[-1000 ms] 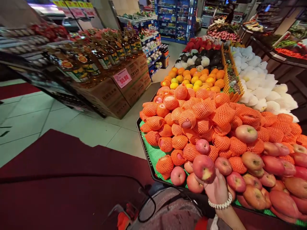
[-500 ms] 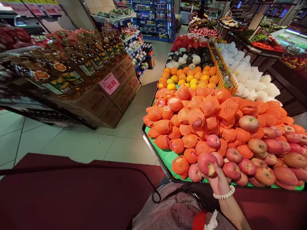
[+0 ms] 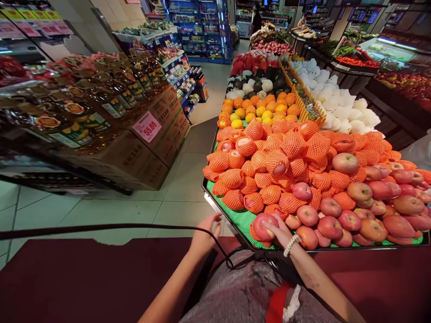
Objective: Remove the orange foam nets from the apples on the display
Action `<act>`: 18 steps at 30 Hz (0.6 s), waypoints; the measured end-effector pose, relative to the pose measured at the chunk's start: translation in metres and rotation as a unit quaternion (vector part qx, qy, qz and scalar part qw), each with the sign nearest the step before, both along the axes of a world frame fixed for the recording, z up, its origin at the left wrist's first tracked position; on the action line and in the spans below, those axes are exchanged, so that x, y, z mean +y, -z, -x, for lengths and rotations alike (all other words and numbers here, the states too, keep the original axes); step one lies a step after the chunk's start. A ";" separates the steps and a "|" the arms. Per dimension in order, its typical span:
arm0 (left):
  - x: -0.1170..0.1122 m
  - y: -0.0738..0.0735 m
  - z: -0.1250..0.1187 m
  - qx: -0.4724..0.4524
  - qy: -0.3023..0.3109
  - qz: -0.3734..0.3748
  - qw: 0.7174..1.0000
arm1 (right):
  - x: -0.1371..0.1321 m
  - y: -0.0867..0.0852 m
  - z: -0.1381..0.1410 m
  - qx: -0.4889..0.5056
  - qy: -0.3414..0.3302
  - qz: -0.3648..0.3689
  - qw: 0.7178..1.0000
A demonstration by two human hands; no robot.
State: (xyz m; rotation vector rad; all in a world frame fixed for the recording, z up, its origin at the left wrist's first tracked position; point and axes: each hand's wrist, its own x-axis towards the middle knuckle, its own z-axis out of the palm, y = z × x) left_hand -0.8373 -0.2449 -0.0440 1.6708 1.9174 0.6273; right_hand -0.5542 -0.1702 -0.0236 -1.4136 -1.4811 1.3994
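Observation:
My right hand (image 3: 280, 231), with a cream coiled band (image 3: 291, 246) at the wrist, grips a red apple (image 3: 264, 224) over the near left corner of the fruit display. Orange foam netting (image 3: 255, 236) shows just behind and below that apple. My left hand (image 3: 206, 229) hangs beside the display's left edge, its fingers loosely bent and apart, with nothing seen in them. Bare red apples (image 3: 330, 226) lie to the right of my right hand. Beyond them is a heap of fruit in orange foam nets (image 3: 269, 179).
The display's dark rim (image 3: 232, 226) frames a green mat (image 3: 237, 218). A dark cable (image 3: 134, 227) crosses in front of my left hand. At left, oil bottles (image 3: 111, 101) stand on cardboard boxes (image 3: 144, 157). Yellow fruit (image 3: 261, 111) and white-netted fruit (image 3: 346, 107) lie farther back.
My right hand has carried the apple leftward to the display's corner. My left hand has come into view at the left edge. The camera view has shifted slightly.

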 end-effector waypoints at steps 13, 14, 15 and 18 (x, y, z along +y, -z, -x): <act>0.050 0.037 -0.061 0.012 0.171 -0.077 0.982 | 0.019 0.010 -0.008 -0.223 -0.178 -0.064 0.956; 0.051 0.042 -0.059 0.028 0.174 -0.084 0.981 | 0.020 0.010 -0.007 -0.244 -0.196 -0.077 0.947; 0.052 0.046 -0.057 0.043 0.178 -0.094 0.979 | 0.020 0.011 -0.004 -0.262 -0.215 -0.085 0.937; 0.056 0.055 -0.054 0.077 0.189 -0.118 0.972 | 0.019 0.016 0.010 -0.312 -0.266 -0.101 0.907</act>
